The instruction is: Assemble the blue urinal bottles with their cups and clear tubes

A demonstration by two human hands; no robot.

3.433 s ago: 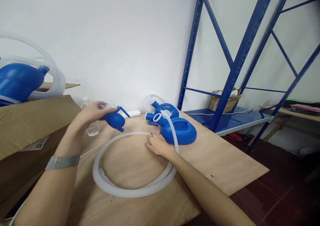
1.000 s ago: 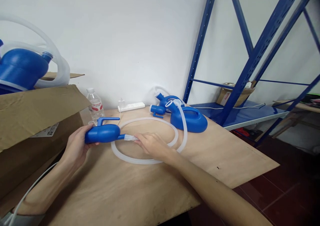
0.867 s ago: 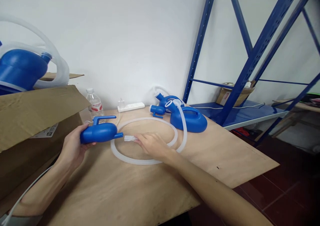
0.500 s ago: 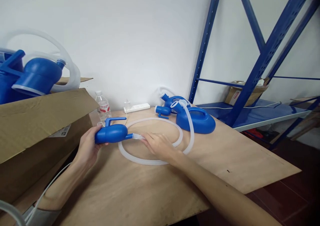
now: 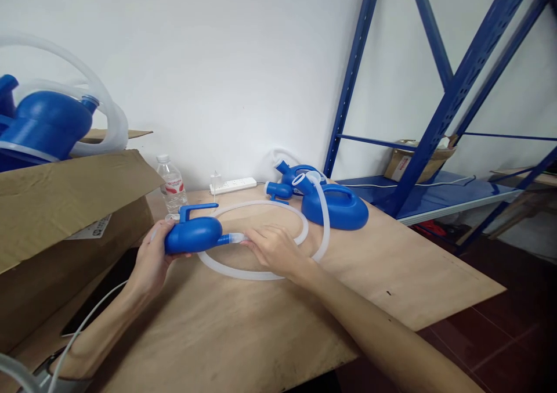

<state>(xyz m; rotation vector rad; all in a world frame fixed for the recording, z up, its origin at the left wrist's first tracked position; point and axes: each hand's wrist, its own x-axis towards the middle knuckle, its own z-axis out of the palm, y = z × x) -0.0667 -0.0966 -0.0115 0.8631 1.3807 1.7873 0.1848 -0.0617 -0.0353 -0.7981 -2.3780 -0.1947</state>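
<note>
My left hand (image 5: pixel 152 259) is wrapped round the wide left end of a blue plastic piece (image 5: pixel 195 234), whose handle points up and right. Its narrow nozzle meets the clear end of a translucent hose (image 5: pixel 248 275). Fingers of my right hand (image 5: pixel 274 248) pinch that hose end just right of the nozzle. From there the hose lies in a loop on the wooden table and rises to the top of a blue container (image 5: pixel 337 207) with a moulded handle. Part of the loop is hidden behind my right hand and forearm.
At the left a cardboard box (image 5: pixel 82 190) holds blue parts (image 5: pixel 52 123) and hoses. Behind the table's objects are a water bottle (image 5: pixel 173 185), a power strip (image 5: pixel 234 185) and another blue container with a small blue part (image 5: pixel 279 190). A blue shelf (image 5: pixel 461 198) stands right.
The view has shifted slightly, so the surroundings sit a little further left. Both hands keep their holds on the blue piece and hose end, with little visible movement.
</note>
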